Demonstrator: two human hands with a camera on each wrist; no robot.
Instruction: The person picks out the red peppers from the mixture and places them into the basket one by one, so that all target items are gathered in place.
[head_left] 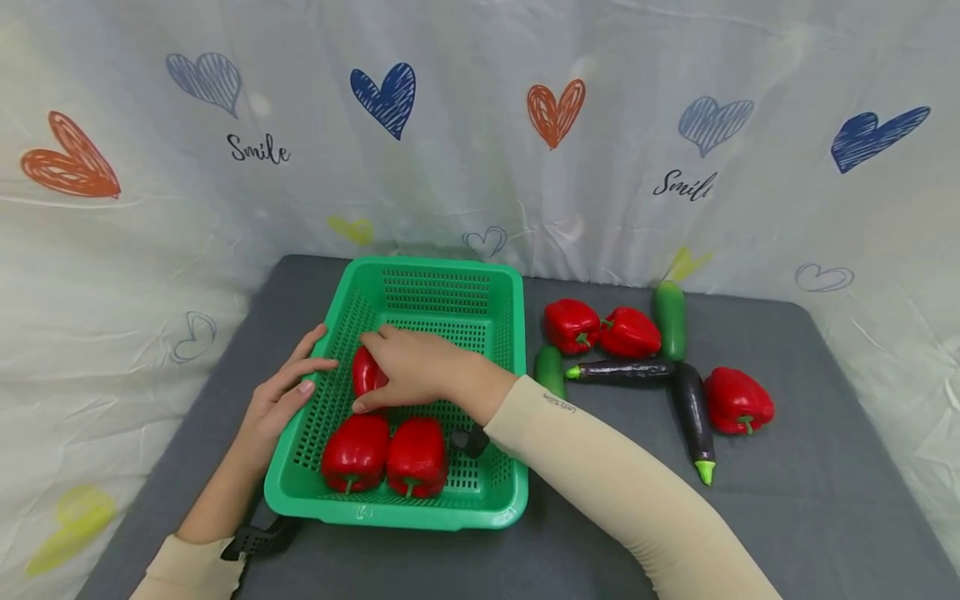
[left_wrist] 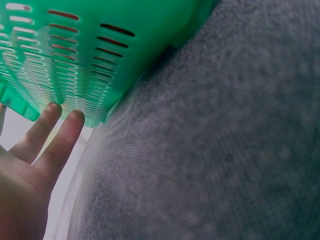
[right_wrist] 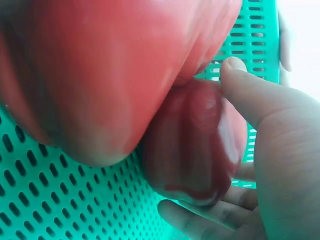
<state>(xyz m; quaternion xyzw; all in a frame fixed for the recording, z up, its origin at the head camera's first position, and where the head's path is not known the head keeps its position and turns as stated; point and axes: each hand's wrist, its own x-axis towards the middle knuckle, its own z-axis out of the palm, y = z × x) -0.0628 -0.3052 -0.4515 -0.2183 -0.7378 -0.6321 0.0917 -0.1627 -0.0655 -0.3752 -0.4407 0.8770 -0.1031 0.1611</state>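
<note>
A green plastic basket [head_left: 397, 518] holds several red bell peppers. Inside it, toward the left, my right hand [head_left: 416, 367] grips one red bell pepper [head_left: 366, 372]. The right wrist view shows the thumb on one side of this bell pepper [right_wrist: 187, 145] and the fingers around the other. Two more bell peppers, a left one [head_left: 356, 454] and a right one [head_left: 417, 458], lie side by side at the basket's near end. My left hand [head_left: 273, 408] rests against the basket's left rim. In the left wrist view, two straight fingers [left_wrist: 62, 142] lie along the slotted outer wall [left_wrist: 75, 55].
Right of the basket lie two bell peppers [head_left: 630, 332], two cucumbers [head_left: 670, 321] and two eggplants [head_left: 626, 371], with another bell pepper [head_left: 739, 401] farther right. A grey cloth [head_left: 810, 500] covers the table. Behind hangs a white curtain [head_left: 465, 192] printed with hearts.
</note>
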